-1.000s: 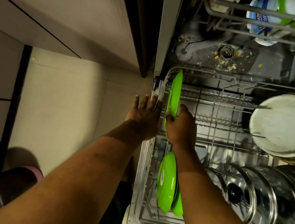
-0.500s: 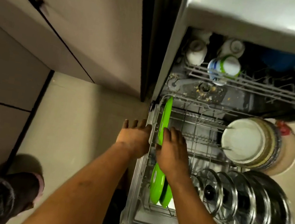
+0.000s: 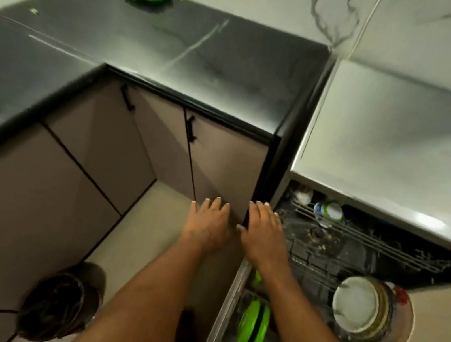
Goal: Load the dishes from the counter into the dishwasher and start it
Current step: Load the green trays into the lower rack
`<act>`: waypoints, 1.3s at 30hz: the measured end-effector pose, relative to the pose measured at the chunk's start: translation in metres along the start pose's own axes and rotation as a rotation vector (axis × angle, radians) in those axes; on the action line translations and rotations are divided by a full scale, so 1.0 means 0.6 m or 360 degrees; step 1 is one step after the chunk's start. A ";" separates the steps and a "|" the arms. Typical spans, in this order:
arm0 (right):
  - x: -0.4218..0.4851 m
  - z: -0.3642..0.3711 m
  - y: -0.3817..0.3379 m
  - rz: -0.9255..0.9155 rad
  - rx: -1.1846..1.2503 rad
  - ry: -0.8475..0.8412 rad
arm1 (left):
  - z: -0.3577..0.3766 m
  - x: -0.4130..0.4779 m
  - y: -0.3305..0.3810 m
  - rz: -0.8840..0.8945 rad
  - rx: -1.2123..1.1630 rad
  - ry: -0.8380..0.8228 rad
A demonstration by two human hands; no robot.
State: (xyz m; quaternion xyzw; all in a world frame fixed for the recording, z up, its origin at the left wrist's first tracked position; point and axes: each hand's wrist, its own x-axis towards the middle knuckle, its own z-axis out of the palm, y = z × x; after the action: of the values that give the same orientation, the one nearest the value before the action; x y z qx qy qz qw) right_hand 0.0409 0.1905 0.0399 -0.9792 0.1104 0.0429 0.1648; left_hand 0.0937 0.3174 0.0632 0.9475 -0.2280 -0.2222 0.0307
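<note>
Head view — left hand, right hand empty, fingers straight

I had just the one view: a wide-angle camera worn on the head, facing forward and steeply down. The left hand and right hand sat at mid-frame (the lens was close in on them). The counter filled the upper left, the open dishwasher the lower right.
</note>
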 end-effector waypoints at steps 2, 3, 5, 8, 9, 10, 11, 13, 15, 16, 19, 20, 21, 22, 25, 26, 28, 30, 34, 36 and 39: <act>0.022 -0.053 -0.035 -0.0102 0.0022 0.0081 | -0.059 -0.014 -0.010 -0.0028 0.0005 0.0139; 0.023 -0.063 -0.047 -0.0115 0.0039 0.0099 | -0.071 -0.020 -0.014 -0.0044 -0.0003 0.0160; 0.028 -0.113 -0.096 -0.0271 -0.0040 0.0207 | -0.130 -0.051 -0.043 -0.0084 -0.0020 0.0315; 0.044 -0.134 -0.123 -0.0340 -0.0108 0.0220 | -0.163 -0.056 -0.064 -0.0128 -0.0013 0.0352; 0.046 -0.148 -0.146 -0.0381 -0.0117 0.0262 | -0.183 -0.067 -0.081 -0.0164 -0.0023 0.0399; 0.052 -0.160 -0.169 -0.0442 -0.0138 0.0302 | -0.201 -0.074 -0.098 -0.0183 -0.0033 0.0439; 0.061 -0.172 -0.200 -0.0495 -0.0162 0.0342 | -0.224 -0.083 -0.121 -0.0200 -0.0026 0.0484; 0.077 -0.191 -0.248 -0.0576 -0.0189 0.0399 | -0.260 -0.096 -0.164 -0.0228 0.0011 0.0548; 0.091 -0.200 -0.299 -0.0628 -0.0192 0.0462 | -0.285 -0.108 -0.213 -0.0258 0.0041 0.0595; 0.099 -0.203 -0.329 -0.0641 -0.0193 0.0484 | -0.297 -0.116 -0.243 -0.0273 0.0049 0.0619; 0.124 -0.209 -0.413 -0.0694 -0.0211 0.0527 | -0.328 -0.129 -0.333 -0.0311 0.0065 0.0680; 0.134 -0.207 -0.439 -0.0714 -0.0209 0.0540 | -0.335 -0.132 -0.363 -0.0327 0.0072 0.0697; 0.144 -0.205 -0.471 -0.0724 -0.0198 0.0553 | -0.343 -0.134 -0.399 -0.0337 0.0079 0.0715; 0.154 -0.202 -0.498 -0.0731 -0.0194 0.0556 | -0.349 -0.135 -0.430 -0.0347 0.0092 0.0727; 0.183 -0.186 -0.566 -0.0729 -0.0190 0.0548 | -0.365 -0.133 -0.512 -0.0361 0.0093 0.0775; 0.193 -0.179 -0.588 -0.0724 -0.0189 0.0540 | -0.368 -0.131 -0.539 -0.0355 0.0080 0.0774; 0.208 -0.170 -0.615 -0.0710 -0.0205 0.0526 | -0.371 -0.127 -0.574 -0.0342 0.0058 0.0758; 0.226 -0.161 -0.641 -0.0705 -0.0227 0.0507 | -0.375 -0.117 -0.606 -0.0331 0.0018 0.0760; 0.276 -0.158 -0.668 -0.0702 -0.0254 0.0495 | -0.387 -0.081 -0.647 -0.0297 -0.0043 0.0771; 0.308 -0.160 -0.675 -0.0664 -0.0243 0.0503 | -0.392 -0.059 -0.658 -0.0277 -0.0049 0.0744; 0.361 -0.162 -0.678 -0.0621 -0.0213 0.0485 | -0.400 -0.016 -0.679 -0.0260 -0.0056 0.0687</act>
State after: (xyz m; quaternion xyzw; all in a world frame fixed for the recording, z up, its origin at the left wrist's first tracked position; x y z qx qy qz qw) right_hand 0.3495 0.4894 0.2327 -0.9859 -0.0601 -0.1305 0.0862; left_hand 0.3607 0.6753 0.2180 0.9877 -0.1347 -0.0201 0.0771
